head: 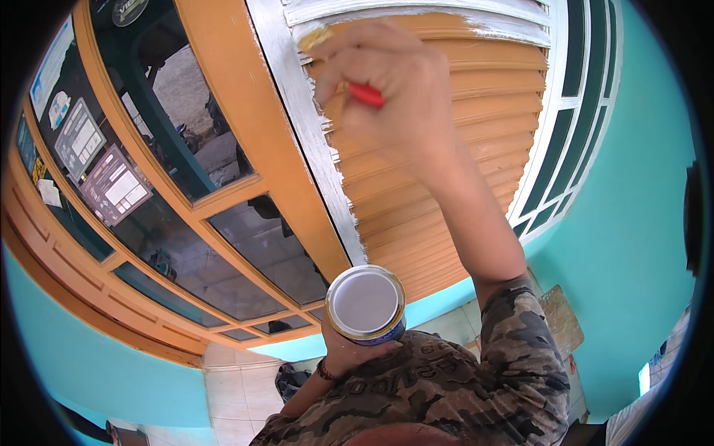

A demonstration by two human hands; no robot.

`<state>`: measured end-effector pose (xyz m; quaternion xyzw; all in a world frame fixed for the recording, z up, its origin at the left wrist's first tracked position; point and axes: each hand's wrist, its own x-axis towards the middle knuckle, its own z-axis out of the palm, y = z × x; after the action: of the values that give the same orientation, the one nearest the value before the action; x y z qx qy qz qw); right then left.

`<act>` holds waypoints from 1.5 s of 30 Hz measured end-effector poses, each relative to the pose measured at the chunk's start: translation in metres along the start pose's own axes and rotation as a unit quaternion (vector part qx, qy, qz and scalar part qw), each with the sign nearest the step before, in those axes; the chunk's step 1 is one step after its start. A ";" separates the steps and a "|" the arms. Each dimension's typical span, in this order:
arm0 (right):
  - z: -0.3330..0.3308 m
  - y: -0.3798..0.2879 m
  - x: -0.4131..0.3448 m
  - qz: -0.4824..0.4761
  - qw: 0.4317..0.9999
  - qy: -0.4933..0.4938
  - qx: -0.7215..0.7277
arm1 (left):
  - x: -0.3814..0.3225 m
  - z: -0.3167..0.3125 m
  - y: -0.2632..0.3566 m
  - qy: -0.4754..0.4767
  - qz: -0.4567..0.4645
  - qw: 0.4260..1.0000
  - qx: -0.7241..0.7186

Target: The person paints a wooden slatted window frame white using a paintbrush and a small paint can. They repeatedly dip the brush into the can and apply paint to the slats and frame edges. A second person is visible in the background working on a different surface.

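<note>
My right hand (390, 83) grips a paintbrush by its red handle (366, 95). The pale bristles (314, 39) meet the upper left corner of a louvered wooden panel (413, 206), beside its white-painted stile (295, 95). White paint covers the top slats (413, 8) and ragged edges along the sides; the slats lower down are orange-brown. My left hand (348, 348) holds a round paint can (365, 301) upright in front of my chest. The can is open at the top, with a pale, whitish inside. Its lower part is partly hidden by my fingers.
On the left stands an orange wooden door frame (234, 83) with glass panes bearing stickers (116, 184). White window bars (569, 103) and a turquoise wall (630, 223) are on the right. A worn board (560, 318) leans low at right; a dark bag (290, 381) lies on the tiled floor (231, 390).
</note>
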<state>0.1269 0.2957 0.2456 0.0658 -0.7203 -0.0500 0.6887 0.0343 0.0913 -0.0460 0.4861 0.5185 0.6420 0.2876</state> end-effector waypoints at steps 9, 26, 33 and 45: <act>0.002 -0.026 -0.005 0.020 0.999 0.037 0.032 | 0.015 0.004 0.011 -0.023 0.043 0.999 -0.014; -0.003 -0.011 -0.012 0.071 0.993 0.089 0.042 | 0.004 0.007 0.020 0.001 0.044 0.998 0.044; -0.015 -0.017 -0.020 0.077 0.990 0.099 0.066 | 0.004 0.015 0.022 0.043 0.066 0.997 0.027; -0.071 -0.011 -0.059 0.206 0.935 0.051 0.285 | 0.010 0.027 0.035 0.085 0.069 0.994 0.023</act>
<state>0.2005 0.2956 0.1888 0.1120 -0.6663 0.3033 0.6719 0.0604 0.0998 -0.0104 0.4704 0.5212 0.6873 0.1864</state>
